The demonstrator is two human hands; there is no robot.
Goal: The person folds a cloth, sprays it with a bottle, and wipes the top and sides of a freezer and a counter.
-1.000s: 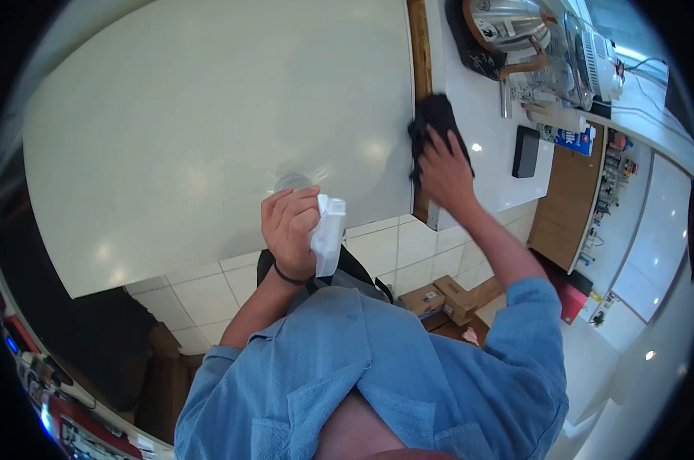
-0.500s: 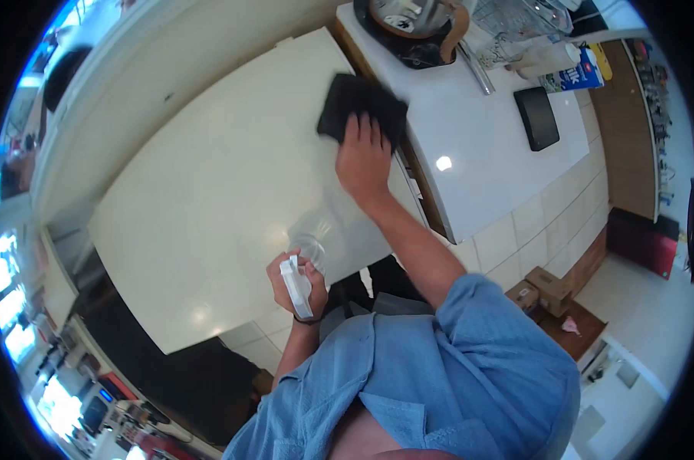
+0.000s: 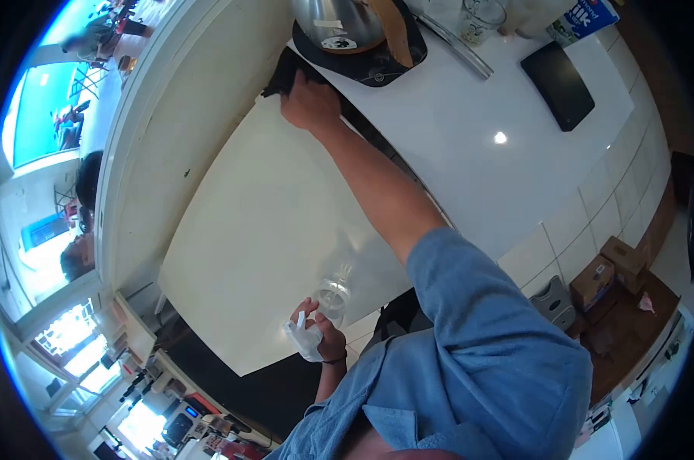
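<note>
My right hand (image 3: pixel 310 103) presses a black cloth (image 3: pixel 282 72) onto the far corner of the cream tabletop (image 3: pixel 255 215), where the wall and the side counter meet. Its fingertips are partly hidden against the dark fabric. Lower down, my left hand (image 3: pixel 328 338) is wrapped round the neck of a spray bottle (image 3: pixel 302 337). The bottle has a white trigger head and a clear body, held over the table's near edge.
On the white counter (image 3: pixel 470 153) to the right are a kettle (image 3: pixel 339 27) on a black base, a metal tube (image 3: pixel 454 46), a glass (image 3: pixel 481 19), a dark flat device (image 3: pixel 558 86) and a milk carton (image 3: pixel 585 21). Cardboard boxes (image 3: pixel 592 280) sit lower right. People show beyond the wall.
My right hand has slid the cloth away from me and leftward, from the counter-side edge to the far corner. My left hand still grips the spray bottle. The camera view has shifted.
</note>
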